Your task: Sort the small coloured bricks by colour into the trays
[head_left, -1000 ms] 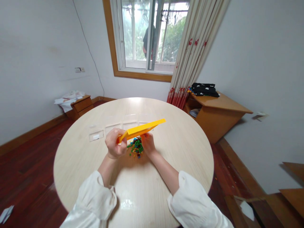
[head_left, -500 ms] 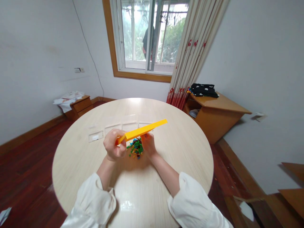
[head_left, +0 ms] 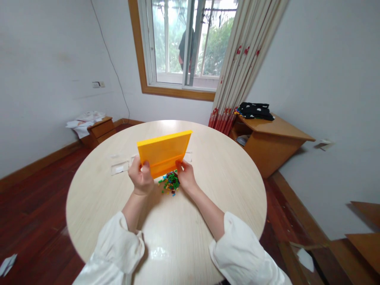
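Both hands hold up a flat yellow plastic box [head_left: 164, 150], with a lower orange-looking strip and a raised rim, tilted so that its broad inner face shows. My left hand [head_left: 140, 178] is closed on its lower left corner, thumb on the near face. My right hand [head_left: 186, 176] pinches the lower right corner. Just under the box, on the table, lies a pile of small building bricks [head_left: 171, 183], green, blue, yellow and dark. The box hides part of the pile's far side.
The round pale table [head_left: 178, 233] carries a clear plastic tray [head_left: 119, 168] at left; others are partly hidden behind the box. A wooden cabinet [head_left: 276, 128] with folded black cloth [head_left: 257, 111] stands at right, a small drawer unit [head_left: 102, 128] at left.
The yellow box has turned from nearly edge-on to showing its broad inner face, its right end moving left. The brick pile looks the same.
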Demonstrator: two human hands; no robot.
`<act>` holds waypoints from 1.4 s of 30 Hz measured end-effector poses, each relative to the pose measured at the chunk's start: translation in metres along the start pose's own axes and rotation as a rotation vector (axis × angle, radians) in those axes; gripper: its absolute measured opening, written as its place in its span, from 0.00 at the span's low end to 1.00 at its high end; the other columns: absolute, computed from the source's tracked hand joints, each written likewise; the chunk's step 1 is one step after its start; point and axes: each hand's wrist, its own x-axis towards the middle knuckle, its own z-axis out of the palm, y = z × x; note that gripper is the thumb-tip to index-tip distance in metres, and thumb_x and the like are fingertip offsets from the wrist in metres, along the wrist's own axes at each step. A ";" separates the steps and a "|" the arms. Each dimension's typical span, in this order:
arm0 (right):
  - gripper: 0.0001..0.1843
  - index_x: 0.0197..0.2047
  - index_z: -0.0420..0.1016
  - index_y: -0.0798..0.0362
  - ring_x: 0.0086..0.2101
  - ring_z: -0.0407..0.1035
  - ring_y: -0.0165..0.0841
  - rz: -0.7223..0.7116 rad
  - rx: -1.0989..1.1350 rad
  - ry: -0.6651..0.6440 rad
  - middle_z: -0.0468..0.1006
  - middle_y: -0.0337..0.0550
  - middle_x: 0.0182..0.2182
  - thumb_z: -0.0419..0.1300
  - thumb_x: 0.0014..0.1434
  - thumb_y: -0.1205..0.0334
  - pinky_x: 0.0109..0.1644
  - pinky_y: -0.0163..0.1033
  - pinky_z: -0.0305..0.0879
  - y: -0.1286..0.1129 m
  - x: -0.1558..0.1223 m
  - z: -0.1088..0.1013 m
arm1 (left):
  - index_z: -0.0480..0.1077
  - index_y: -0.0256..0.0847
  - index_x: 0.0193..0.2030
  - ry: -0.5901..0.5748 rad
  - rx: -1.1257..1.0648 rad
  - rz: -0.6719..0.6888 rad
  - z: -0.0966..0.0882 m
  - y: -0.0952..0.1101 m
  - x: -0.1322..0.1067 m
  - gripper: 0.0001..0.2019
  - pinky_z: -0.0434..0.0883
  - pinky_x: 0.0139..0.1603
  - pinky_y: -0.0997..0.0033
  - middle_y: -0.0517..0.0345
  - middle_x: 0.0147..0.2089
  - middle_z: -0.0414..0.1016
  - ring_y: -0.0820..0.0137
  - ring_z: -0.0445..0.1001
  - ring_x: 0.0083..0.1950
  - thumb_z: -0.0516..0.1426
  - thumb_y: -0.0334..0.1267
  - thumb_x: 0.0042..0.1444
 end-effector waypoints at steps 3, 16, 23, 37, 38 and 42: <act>0.15 0.40 0.74 0.52 0.41 0.69 0.37 -0.080 0.009 -0.053 0.78 0.44 0.39 0.54 0.56 0.52 0.48 0.41 0.63 -0.010 -0.001 -0.005 | 0.59 0.41 0.23 0.015 -0.042 -0.140 0.007 -0.004 0.002 0.18 0.56 0.24 0.73 0.64 0.20 0.58 0.74 0.58 0.23 0.48 0.51 0.56; 0.19 0.44 0.70 0.53 0.40 0.71 0.36 -0.060 0.101 -0.111 0.77 0.46 0.41 0.55 0.56 0.47 0.43 0.39 0.66 -0.012 0.013 -0.021 | 0.66 0.39 0.31 -0.227 -0.256 -0.508 0.023 -0.025 -0.005 0.20 0.68 0.33 0.69 0.56 0.30 0.73 0.68 0.70 0.32 0.51 0.57 0.51; 0.22 0.40 0.69 0.55 0.38 0.72 0.37 0.152 0.236 0.293 0.77 0.49 0.39 0.58 0.50 0.45 0.39 0.39 0.69 0.016 0.058 -0.096 | 0.65 0.39 0.38 -0.318 -0.270 -0.665 0.022 -0.054 -0.006 0.27 0.69 0.33 0.68 0.59 0.24 0.71 0.69 0.71 0.28 0.49 0.63 0.48; 0.17 0.35 0.76 0.61 0.36 0.72 0.41 0.374 -0.549 0.447 0.79 0.55 0.31 0.55 0.54 0.54 0.41 0.41 0.67 0.065 0.078 -0.167 | 0.68 0.39 0.46 -0.824 -0.147 -0.564 0.022 -0.061 -0.028 0.28 0.61 0.59 0.57 0.45 0.50 0.73 0.60 0.70 0.53 0.47 0.61 0.54; 0.17 0.36 0.76 0.62 0.38 0.72 0.42 0.383 -0.597 0.435 0.79 0.57 0.34 0.55 0.55 0.55 0.43 0.42 0.66 0.065 0.080 -0.166 | 0.67 0.39 0.48 -0.860 -0.145 -0.562 0.022 -0.059 -0.029 0.28 0.60 0.59 0.58 0.45 0.51 0.72 0.60 0.70 0.55 0.46 0.60 0.55; 0.18 0.44 0.75 0.64 0.46 0.70 0.44 0.384 -0.755 0.370 0.76 0.62 0.43 0.53 0.57 0.61 0.51 0.42 0.62 0.063 0.083 -0.163 | 0.66 0.39 0.52 -0.937 -0.159 -0.564 0.023 -0.057 -0.032 0.29 0.60 0.60 0.57 0.47 0.53 0.71 0.60 0.69 0.56 0.45 0.60 0.56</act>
